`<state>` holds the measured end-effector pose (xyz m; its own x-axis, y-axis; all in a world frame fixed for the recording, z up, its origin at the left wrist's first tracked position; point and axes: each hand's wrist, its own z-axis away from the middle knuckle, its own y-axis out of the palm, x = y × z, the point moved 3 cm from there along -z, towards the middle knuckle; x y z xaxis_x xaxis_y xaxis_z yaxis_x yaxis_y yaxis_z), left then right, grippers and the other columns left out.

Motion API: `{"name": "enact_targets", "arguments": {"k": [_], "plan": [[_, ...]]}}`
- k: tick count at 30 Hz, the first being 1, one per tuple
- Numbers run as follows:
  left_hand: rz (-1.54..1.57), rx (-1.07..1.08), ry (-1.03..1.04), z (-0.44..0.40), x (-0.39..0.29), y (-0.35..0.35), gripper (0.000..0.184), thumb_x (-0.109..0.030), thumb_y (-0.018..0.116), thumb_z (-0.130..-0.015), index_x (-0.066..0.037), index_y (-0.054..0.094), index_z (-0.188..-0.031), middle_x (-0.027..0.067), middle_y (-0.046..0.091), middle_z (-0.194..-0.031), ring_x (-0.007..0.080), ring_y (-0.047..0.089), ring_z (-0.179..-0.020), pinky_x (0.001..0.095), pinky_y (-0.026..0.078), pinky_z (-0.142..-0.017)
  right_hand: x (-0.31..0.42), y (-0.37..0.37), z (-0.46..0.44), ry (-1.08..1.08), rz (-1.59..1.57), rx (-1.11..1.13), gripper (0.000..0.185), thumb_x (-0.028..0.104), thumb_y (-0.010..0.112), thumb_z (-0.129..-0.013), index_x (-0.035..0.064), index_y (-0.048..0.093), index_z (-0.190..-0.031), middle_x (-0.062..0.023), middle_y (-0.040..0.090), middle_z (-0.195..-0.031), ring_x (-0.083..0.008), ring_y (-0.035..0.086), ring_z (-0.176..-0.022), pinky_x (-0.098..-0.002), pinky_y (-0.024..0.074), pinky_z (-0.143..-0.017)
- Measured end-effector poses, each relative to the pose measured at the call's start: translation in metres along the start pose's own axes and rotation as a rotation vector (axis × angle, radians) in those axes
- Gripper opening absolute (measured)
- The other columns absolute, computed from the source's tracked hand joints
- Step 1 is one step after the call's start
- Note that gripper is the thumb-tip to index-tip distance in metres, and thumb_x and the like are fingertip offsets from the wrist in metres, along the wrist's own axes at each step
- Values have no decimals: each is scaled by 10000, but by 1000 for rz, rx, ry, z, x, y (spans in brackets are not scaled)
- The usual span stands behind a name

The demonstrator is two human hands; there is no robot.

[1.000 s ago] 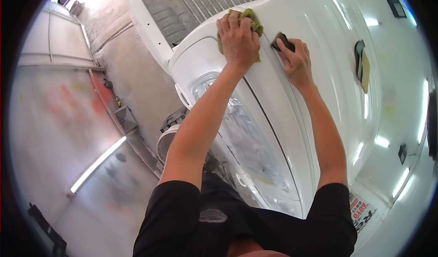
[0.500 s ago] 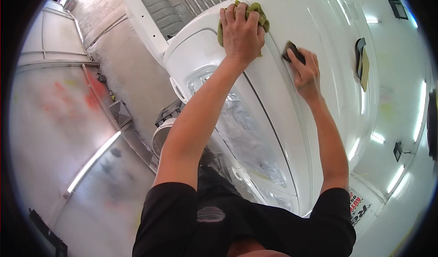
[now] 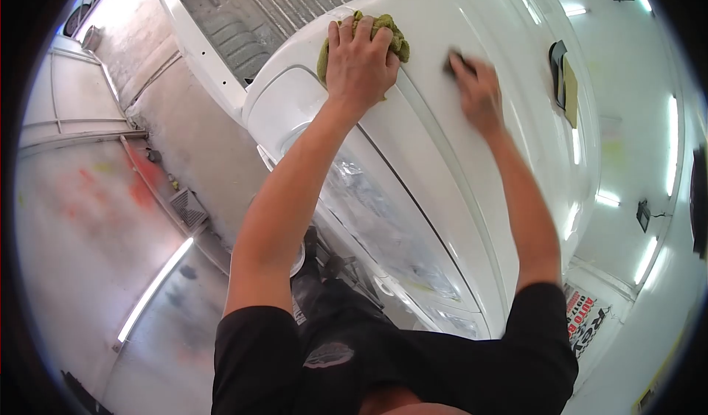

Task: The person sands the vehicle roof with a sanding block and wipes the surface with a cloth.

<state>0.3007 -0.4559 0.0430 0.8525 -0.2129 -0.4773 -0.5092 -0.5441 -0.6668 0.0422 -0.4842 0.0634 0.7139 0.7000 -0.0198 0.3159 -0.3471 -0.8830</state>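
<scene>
My left hand presses a crumpled olive-green cloth onto the white cab roof of a pickup, near its rear side edge. Its fingers are curled over the cloth. To the right, my right hand grips a small dark block, which looks like a sanding block, against the same white panel. Motion blurs this hand, and its fingers partly cover the block. A groove runs along the roof between my hands.
A dark pad and a tan sheet rest on the roof farther right. Plastic film covers the side windows. The ribbed truck bed lies beyond the cab. Walls with light tubes stand on both sides. My left arm partly hides a bucket.
The view has shifted, so the truck sits farther left and slightly lower. My right hand has slid the dark block across the roof, away from the groove. My left hand stays on the cloth.
</scene>
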Motion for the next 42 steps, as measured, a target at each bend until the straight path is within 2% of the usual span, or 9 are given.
{"name": "enact_targets", "arguments": {"k": [4,12,15,17,18,25,29,33,42], "plan": [[29,1,21,0,4,0,306,-211,723,-867,-74,722,-1141,166,637,-1375,399,539,-1333,600,356,-1197,-44,82,-136,119,89,-5,432,58,635,-936,131,717,-1354,-161,689,-1136,-380,637,-1012,-492,522,-934],[27,-1,-3,0,2,-1,302,-202,730,-864,-66,715,-1133,163,637,-1363,400,534,-1346,594,351,-1201,-4,-2,-7,53,-18,32,444,45,635,-922,107,716,-1355,-153,677,-1213,-374,634,-1125,-459,516,-1001],[33,12,-9,0,2,-1,308,-197,738,-858,-60,720,-1134,161,640,-1360,398,535,-1348,586,351,-1204,-35,41,-70,14,18,25,473,0,632,-916,120,713,-1367,-154,685,-1244,-372,638,-1089,-462,520,-994],[26,-5,7,0,5,-1,306,-192,740,-855,-57,720,-1128,160,645,-1352,397,538,-1342,580,354,-1203,-56,84,-157,99,83,17,383,53,613,-959,118,715,-1322,-158,681,-1162,-386,631,-1032,-471,519,-946],[29,-12,17,0,4,0,304,-190,740,-853,-56,721,-1125,159,647,-1348,397,540,-1339,577,355,-1202,-66,99,-188,474,14,225,299,120,560,-960,58,739,-1190,-253,663,-1265,-461,605,-1198,-561,507,-1018],[41,12,5,-2,2,-4,300,-182,740,-845,-56,721,-1117,154,655,-1337,401,547,-1326,580,367,-1187,-14,1,-24,119,-64,-30,377,53,646,-929,88,739,-1292,-130,681,-1246,-374,634,-1108,-454,514,-979],[51,-7,-11,-2,4,-3,298,-179,744,-844,-52,720,-1113,157,657,-1332,406,547,-1324,583,371,-1183,-42,28,-52,42,-30,-14,367,45,622,-929,80,737,-1275,-157,690,-1209,-388,640,-1084,-471,518,-949],[49,-7,18,-5,7,-5,301,-178,748,-842,-47,718,-1111,161,658,-1325,401,548,-1314,578,368,-1186,-74,116,-184,259,43,5,309,129,586,-975,85,732,-1244,-213,681,-1211,-428,617,-1114,-525,509,-983],[64,-3,-15,-4,6,-2,310,-178,740,-845,-58,709,-1130,150,641,-1346,408,538,-1329,595,358,-1189,-12,13,-34,18,-73,-4,386,44,643,-946,124,743,-1310,-140,686,-1199,-361,639,-1127,-467,521,-996]]}}
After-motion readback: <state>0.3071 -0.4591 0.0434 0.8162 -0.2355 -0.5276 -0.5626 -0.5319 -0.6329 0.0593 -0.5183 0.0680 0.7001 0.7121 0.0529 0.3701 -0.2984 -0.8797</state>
